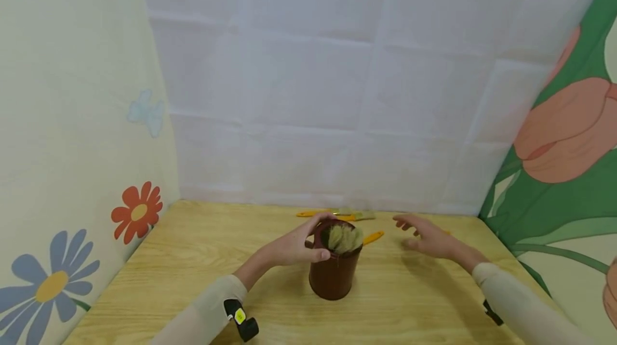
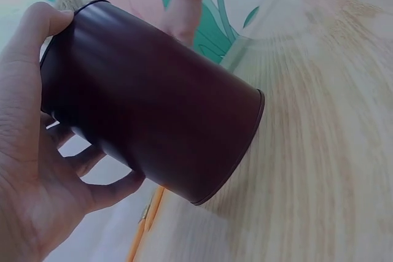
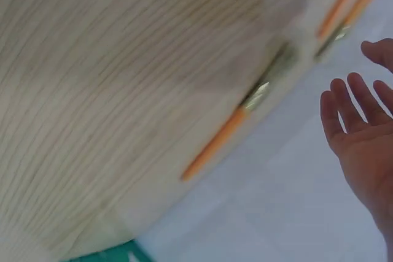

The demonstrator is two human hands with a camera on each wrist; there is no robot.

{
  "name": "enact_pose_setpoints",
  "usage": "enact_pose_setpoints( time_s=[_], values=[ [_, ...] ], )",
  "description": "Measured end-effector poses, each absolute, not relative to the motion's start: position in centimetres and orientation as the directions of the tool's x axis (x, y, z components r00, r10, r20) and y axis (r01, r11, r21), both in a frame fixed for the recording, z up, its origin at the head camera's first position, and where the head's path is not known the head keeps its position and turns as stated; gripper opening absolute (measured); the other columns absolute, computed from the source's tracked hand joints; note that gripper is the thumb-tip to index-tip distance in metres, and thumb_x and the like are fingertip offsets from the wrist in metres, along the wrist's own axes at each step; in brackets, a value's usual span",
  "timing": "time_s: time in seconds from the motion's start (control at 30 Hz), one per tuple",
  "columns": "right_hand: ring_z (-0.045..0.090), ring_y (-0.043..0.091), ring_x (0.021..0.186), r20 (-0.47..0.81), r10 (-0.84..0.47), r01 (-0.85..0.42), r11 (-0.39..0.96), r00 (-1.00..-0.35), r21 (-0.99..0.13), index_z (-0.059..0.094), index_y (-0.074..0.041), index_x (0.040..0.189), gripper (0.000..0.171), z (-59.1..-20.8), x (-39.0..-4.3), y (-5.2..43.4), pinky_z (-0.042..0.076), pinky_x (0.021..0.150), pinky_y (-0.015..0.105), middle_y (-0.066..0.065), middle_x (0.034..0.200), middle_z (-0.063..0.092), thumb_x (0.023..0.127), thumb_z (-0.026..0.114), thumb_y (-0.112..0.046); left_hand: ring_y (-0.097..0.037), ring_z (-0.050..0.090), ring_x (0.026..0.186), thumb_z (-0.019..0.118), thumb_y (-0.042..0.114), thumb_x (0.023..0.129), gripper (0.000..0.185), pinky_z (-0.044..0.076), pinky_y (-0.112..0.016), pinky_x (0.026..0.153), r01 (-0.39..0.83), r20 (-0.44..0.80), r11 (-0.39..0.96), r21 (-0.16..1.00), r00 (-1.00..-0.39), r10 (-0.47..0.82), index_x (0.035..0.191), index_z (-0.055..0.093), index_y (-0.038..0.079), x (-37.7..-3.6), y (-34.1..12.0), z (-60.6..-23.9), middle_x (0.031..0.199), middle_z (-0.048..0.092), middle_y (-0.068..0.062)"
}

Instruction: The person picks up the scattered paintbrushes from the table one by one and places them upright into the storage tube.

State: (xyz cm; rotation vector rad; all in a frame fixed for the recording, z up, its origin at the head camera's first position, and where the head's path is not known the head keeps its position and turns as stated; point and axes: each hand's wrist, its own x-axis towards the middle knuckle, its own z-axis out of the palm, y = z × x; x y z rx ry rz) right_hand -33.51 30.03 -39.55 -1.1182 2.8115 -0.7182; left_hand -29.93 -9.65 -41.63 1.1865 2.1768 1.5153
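Observation:
A dark brown cylindrical container [image 1: 332, 278] stands upright at the middle of the table, with pale brush bristles [image 1: 346, 239] showing at its mouth. My left hand [image 1: 295, 246] grips it near the rim, thumb on the near side and fingers around the far side. In the left wrist view the container [image 2: 153, 102] fills the curve of the hand. To the right, apart from the container, my right hand [image 1: 428, 237] hovers over the table with fingers loosely extended and nothing in them. A paintbrush [image 3: 227, 130] with an orange handle lies below it in the right wrist view.
Two orange-handled paintbrushes [image 1: 313, 213] lie behind the container near the back edge of the wooden table [image 1: 231, 227]. An orange handle [image 1: 373, 238] shows just right of the container. A white cloth [image 1: 308, 93] hangs behind, with flower-printed sheets at both sides.

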Motion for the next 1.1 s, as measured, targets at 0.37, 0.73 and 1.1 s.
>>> enact_pose_setpoints(
  time_s=[0.37, 0.73, 1.1],
  values=[
    [0.053, 0.047, 0.120, 0.012, -0.655, -0.643, 0.740, -0.756, -0.197, 0.053, 0.010, 0.137, 0.052, -42.1, -35.0, 33.6, 0.044, 0.096, 0.061, 0.027, 0.131, 0.055, 0.087, 0.061, 0.017, -0.014, 0.042, 0.136, 0.065, 0.060, 0.093, 0.083, 0.047, -0.046, 0.099, 0.448, 0.218, 0.132, 0.884, -0.645, 0.733, 0.158, 0.021, 0.034, -30.0, -9.7, -41.6, 0.152, 0.036, 0.006],
    [0.062, 0.024, 0.086, 0.199, -0.740, -0.746, 0.663, -0.642, 0.060, 0.070, 0.000, 0.110, 0.023, -43.2, -35.5, 33.8, 0.054, 0.072, 0.042, 0.004, 0.098, 0.060, 0.088, 0.075, 0.006, -0.013, 0.041, 0.137, 0.065, 0.058, 0.094, 0.083, 0.045, -0.045, 0.102, 0.446, 0.212, 0.136, 0.885, -0.646, 0.733, 0.159, 0.019, 0.035, -29.8, -9.7, -41.5, 0.153, 0.035, 0.007],
    [0.062, 0.026, 0.079, 0.335, -0.804, -0.801, 0.568, -0.491, 0.188, 0.068, 0.003, 0.106, 0.026, -43.1, -35.3, 33.7, 0.053, 0.066, 0.043, 0.007, 0.095, 0.060, 0.082, 0.078, 0.008, -0.014, 0.040, 0.138, 0.065, 0.058, 0.094, 0.081, 0.046, -0.044, 0.101, 0.435, 0.218, 0.113, 0.893, -0.638, 0.739, 0.158, 0.020, 0.034, -29.8, -9.6, -41.5, 0.153, 0.033, 0.006]
  ],
)
